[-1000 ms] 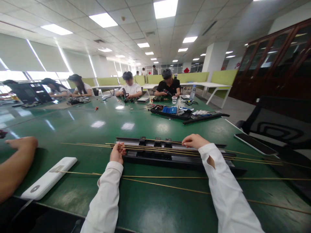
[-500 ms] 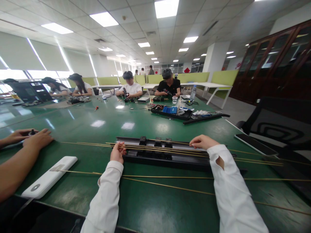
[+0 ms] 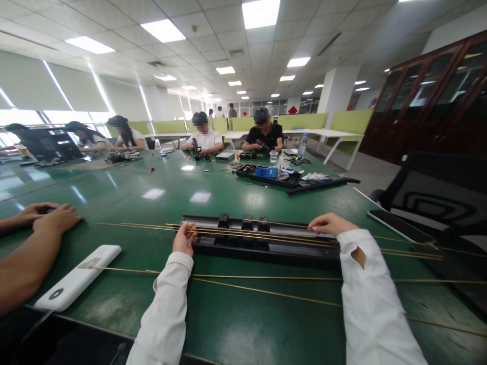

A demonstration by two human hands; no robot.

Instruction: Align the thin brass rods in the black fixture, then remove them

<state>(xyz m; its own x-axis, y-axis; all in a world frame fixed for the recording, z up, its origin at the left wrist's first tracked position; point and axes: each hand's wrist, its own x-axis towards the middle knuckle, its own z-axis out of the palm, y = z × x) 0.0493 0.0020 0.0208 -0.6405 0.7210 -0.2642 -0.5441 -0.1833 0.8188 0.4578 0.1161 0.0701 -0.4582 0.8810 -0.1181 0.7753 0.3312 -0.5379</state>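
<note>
My left hand (image 3: 184, 240) is closed round several long, thin brass-coloured rods (image 3: 228, 232), which run crosswise above a black rail assembly (image 3: 236, 249). Dark blocks (image 3: 247, 223) sit along that assembly's silver track. To the right, my right hand (image 3: 327, 224) pinches a single thin rod (image 3: 283, 223) between thumb and fingertips; this rod lies slightly behind the others and reaches past my sleeve to the right. Nearer to me, two more loose rods (image 3: 266, 277) lie on the green table (image 3: 243, 324), passing beneath my right forearm.
At left, a co-worker's hands (image 3: 57, 219) rest on the table near a white handheld device (image 3: 78, 278). A phone (image 3: 399, 226) lies at the right edge beside a black chair (image 3: 449, 192). An open tool case (image 3: 266, 175) and a bottle (image 3: 303, 145) stand farther back.
My right hand has slid a little to the right along the rod. My left hand and its rods have stayed put. The co-worker's hands at left shifted slightly.
</note>
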